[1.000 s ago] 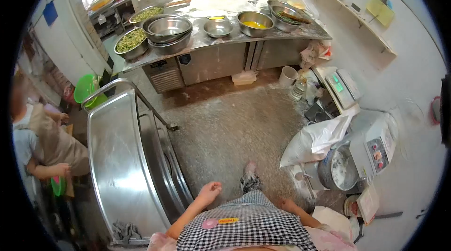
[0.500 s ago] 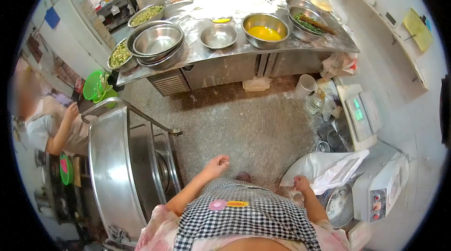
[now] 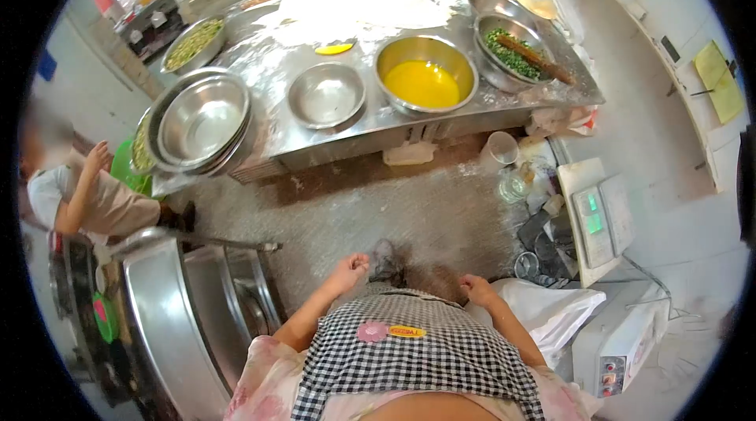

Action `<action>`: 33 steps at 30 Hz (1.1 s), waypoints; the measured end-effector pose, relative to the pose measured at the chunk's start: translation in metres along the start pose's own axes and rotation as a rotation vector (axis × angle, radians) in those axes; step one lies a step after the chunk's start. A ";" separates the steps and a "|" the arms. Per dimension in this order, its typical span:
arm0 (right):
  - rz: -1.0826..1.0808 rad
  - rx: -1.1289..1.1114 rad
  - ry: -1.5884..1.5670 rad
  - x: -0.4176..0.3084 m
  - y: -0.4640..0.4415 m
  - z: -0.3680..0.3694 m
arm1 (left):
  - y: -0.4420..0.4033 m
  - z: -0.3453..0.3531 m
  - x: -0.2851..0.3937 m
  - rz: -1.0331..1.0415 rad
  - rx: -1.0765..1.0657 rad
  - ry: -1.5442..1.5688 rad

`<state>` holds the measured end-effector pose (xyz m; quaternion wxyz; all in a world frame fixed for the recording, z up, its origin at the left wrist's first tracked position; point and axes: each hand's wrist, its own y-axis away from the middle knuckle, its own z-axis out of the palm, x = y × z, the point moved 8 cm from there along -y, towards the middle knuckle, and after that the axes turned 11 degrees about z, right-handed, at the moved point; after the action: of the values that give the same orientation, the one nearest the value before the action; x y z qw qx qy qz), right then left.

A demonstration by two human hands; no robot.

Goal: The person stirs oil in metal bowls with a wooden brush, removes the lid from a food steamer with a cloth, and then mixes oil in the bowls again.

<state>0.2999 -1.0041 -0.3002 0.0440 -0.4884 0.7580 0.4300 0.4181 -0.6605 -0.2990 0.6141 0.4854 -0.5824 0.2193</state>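
My left hand (image 3: 347, 272) hangs in front of the checked apron (image 3: 417, 334), its fingers loosely curled, with nothing visible in it. To the right, my right hand (image 3: 476, 290) is near a white sack (image 3: 543, 307), fingers bent; whether it holds anything is too small to tell. Ahead stands a metal worktable (image 3: 268, 106) dusted with flour (image 3: 354, 7). On it are an empty steel bowl (image 3: 327, 96), a bowl of yellow liquid (image 3: 424, 84), stacked bowls (image 3: 203, 122) and a bowl of chopped greens (image 3: 512, 55) with a wooden stick (image 3: 535, 59) across it.
A steel cart (image 3: 169, 318) stands at the lower left. Beyond it is another person (image 3: 94, 192) in an apron. At the right are a scale (image 3: 594, 220), a machine with red buttons (image 3: 610, 366), a clear jar (image 3: 513, 186) and a wall shelf (image 3: 654, 51).
The worktable and its bowls appear nearer, and the cart has shifted lower in view. Both my hands stay low in front of the apron. The other person's forearm has risen since the first frame.
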 end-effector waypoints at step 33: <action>-0.339 0.715 0.622 -0.167 -0.247 -0.548 | -0.245 -0.065 0.273 0.031 0.862 0.551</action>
<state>0.7722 -1.3050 -0.0264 0.0500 -0.6640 0.7452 -0.0358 0.7170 -0.7921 -0.1193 0.4855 0.6100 -0.2626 0.5685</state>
